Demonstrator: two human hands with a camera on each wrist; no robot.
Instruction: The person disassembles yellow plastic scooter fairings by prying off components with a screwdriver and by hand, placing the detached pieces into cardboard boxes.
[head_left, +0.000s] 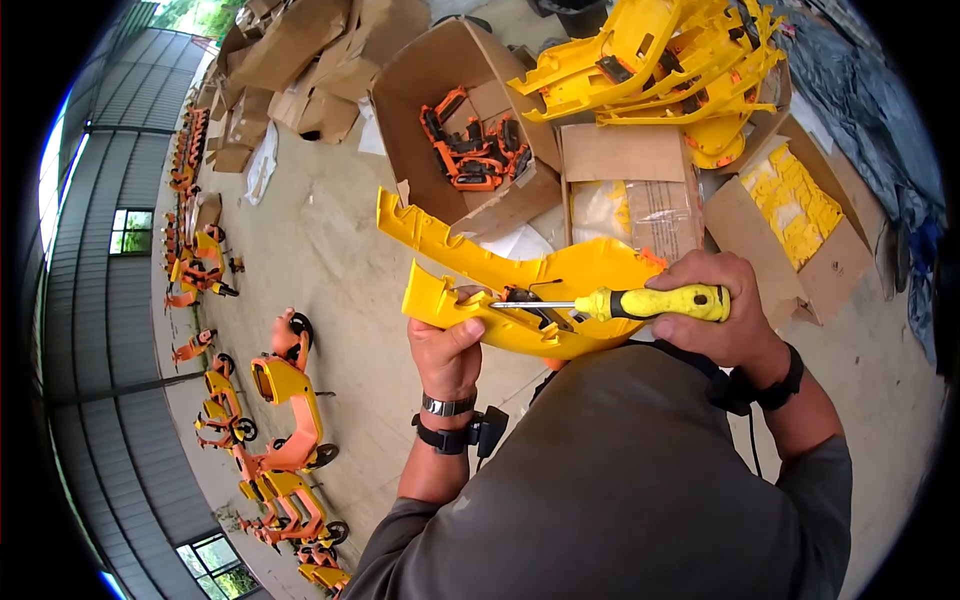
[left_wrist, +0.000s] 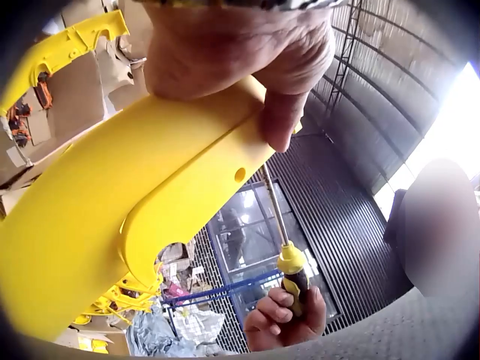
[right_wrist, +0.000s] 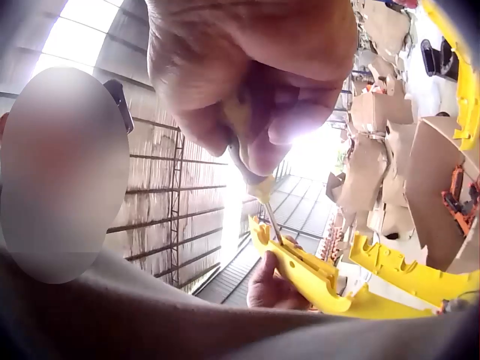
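Note:
A curved yellow plastic panel (head_left: 590, 265) with two long arms lies across the person's lap. The left hand (head_left: 446, 350) grips the end of its nearer arm, thumb over the edge. In the right hand (head_left: 715, 300) is a screwdriver (head_left: 655, 303) with a yellow and black handle, fingers wrapped round it. Its metal shaft points left, and the tip meets the panel arm close to the left thumb. A black part (head_left: 535, 300) sits inside the panel behind the shaft. The left wrist view shows the panel's smooth outer face (left_wrist: 172, 165) with a small round hole.
Beyond the panel stands a cardboard box (head_left: 480, 200) holding orange and black parts. More yellow panels (head_left: 660, 70) are piled at the back right, near a box of yellow pieces (head_left: 795, 205). Orange and yellow scooters (head_left: 290, 400) line the floor at left.

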